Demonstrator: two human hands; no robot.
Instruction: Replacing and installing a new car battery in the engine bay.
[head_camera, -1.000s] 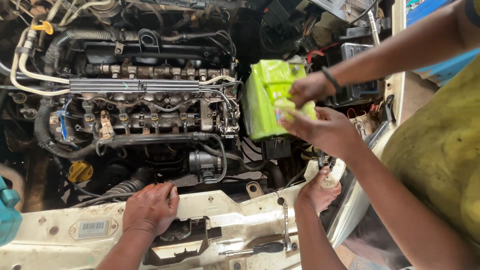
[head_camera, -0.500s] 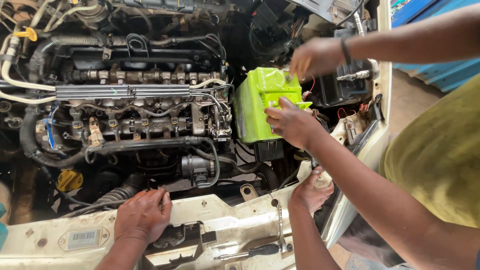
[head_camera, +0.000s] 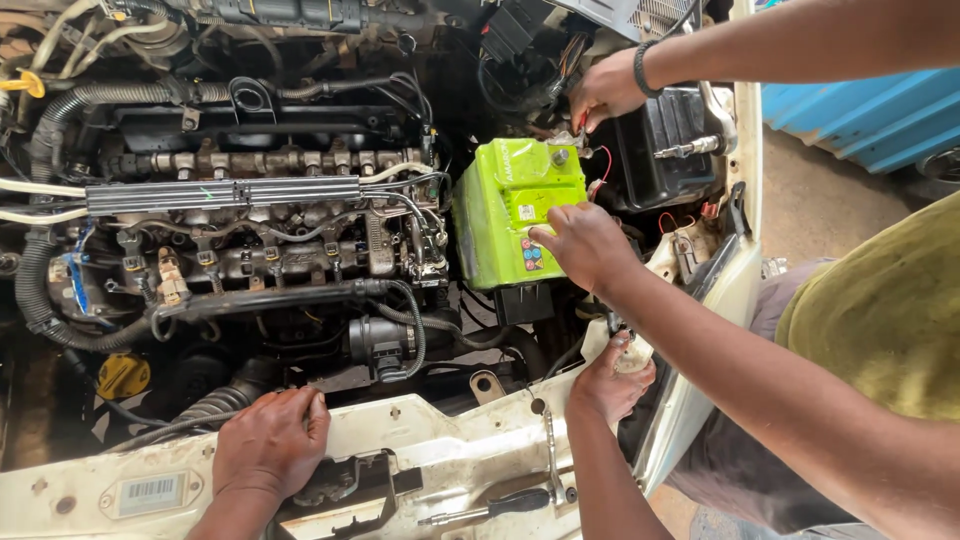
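Note:
My left hand (head_camera: 270, 455) lies on the white front panel (head_camera: 440, 440) of an open engine bay, fingers bent over its inner edge, holding nothing. My right hand (head_camera: 610, 380) is curled over the panel's right end, gripping the edge there. A bright green car battery (head_camera: 510, 200) sits to the right of the engine (head_camera: 250, 230). A co-worker in a yellow-green shirt has one hand (head_camera: 585, 245) on the battery's near corner. Their other hand (head_camera: 605, 90) is at the wires behind it.
A black-handled screwdriver (head_camera: 490, 505) lies on the front panel between my arms. Hoses, cables and a yellow cap (head_camera: 125, 375) crowd the bay's left side. A black box (head_camera: 665, 150) stands right of the battery. Blue sheeting (head_camera: 860, 110) lies beyond the wing.
The co-worker's far hand left the battery's top and went to the wires behind it. Their near hand slid down to the battery's corner. My hands stayed on the panel.

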